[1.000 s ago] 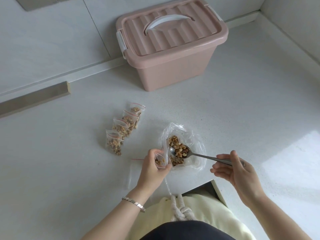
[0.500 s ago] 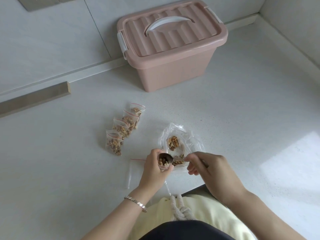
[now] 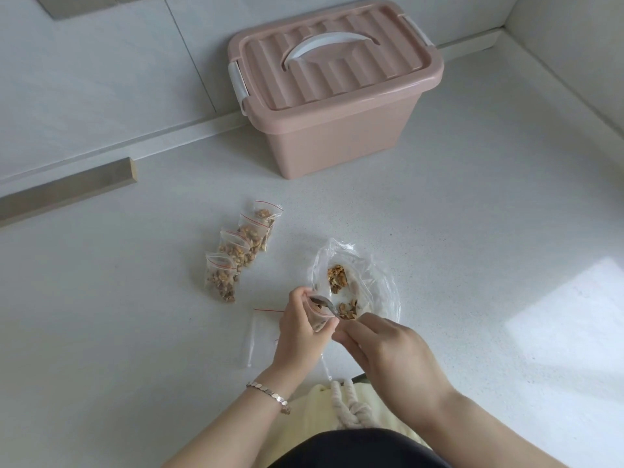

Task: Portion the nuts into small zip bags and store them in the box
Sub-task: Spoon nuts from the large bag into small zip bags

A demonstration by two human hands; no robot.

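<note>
Flimsy plastic zip bag (image 3: 319, 320), beside the nut bag (image 3: 378, 285), is likely best held at its rim; left hand (image 3: 297, 332) grips it, right hand (image 3: 381, 346) pinches the spoon (image 3: 322, 303).

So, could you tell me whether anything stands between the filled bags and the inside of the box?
Yes: the lid sits on the pink box, covering its opening. Nothing visible lies on the counter between the filled bags and it.

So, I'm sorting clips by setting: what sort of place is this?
Likely a home kitchen counter: a white speckled worktop runs into a tiled wall, with a lidded box and filled zip bags on it.
</note>
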